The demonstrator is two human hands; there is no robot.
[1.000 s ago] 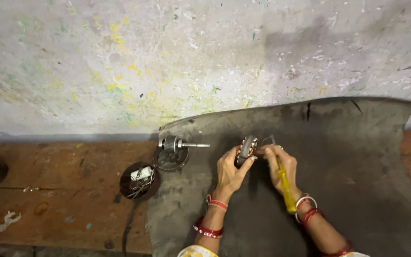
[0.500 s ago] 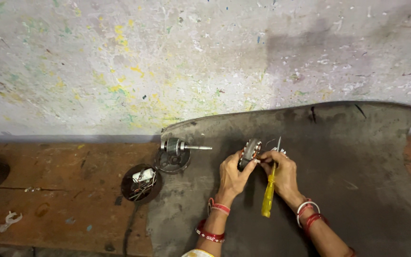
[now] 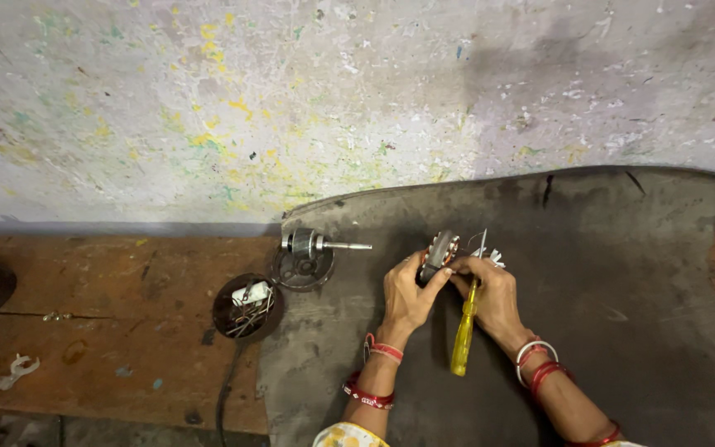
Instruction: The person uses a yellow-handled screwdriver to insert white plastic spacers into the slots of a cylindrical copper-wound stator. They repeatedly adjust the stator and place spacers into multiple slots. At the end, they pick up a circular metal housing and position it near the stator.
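My left hand [image 3: 407, 294] grips a round motor stator [image 3: 439, 253] with copper windings, held on edge above a dark grey mat [image 3: 622, 273]. My right hand [image 3: 494, 294] touches the stator from the right and holds a yellow-handled screwdriver [image 3: 463, 335], its handle pointing down toward me. Thin white wires [image 3: 486, 250] stick out beside the stator. Both wrists wear red and white bangles.
A motor rotor with a steel shaft [image 3: 316, 244] lies at the mat's left edge on a dark round cover [image 3: 301, 266]. A round black housing [image 3: 247, 308] with wires and a cord sits on the reddish-brown floor [image 3: 84, 331]. A paint-speckled wall [image 3: 291, 99] stands behind.
The screwdriver's handle has swung from leaning right along my right forearm to pointing straight down. Both hands have stayed on the stator.
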